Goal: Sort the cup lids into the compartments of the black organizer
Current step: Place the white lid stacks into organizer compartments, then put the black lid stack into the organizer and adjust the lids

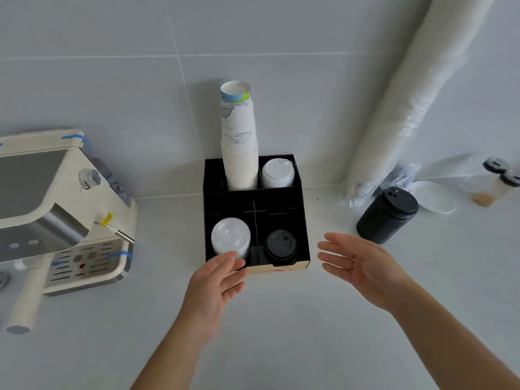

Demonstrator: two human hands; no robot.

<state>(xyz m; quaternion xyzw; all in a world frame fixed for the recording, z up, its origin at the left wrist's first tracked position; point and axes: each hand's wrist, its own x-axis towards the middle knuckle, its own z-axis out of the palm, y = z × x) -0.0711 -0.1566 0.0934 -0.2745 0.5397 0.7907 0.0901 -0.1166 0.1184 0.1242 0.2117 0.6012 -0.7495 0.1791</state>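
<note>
- Left hand (216,280): its fingertips cover the front-left corner of the organizer (304,235); contact with the rim cannot be confirmed.
- Clear lids (230,236): stack in the front-left compartment, lower edge hidden behind the left fingers.
- Black lids (280,246): stack in the front-right compartment, base lost against the dark walls.
- White lids (278,173): stack in the back-right compartment, only the top part visible above the divider.
- Cups (239,136): tall stack rising from the back row, just left of the white lids; base hidden.
- More black lids (387,215): a stack lying tilted on the counter (281,333), right of the organizer.
- Espresso machine (56,209): cut off at the left edge.
- Left hand pose: palm down, fingers loosely spread, holding nothing.
- Right hand (363,263): palm facing left, fingers extended and slightly apart, empty, just beside the organizer's right wall, not touching.
</note>
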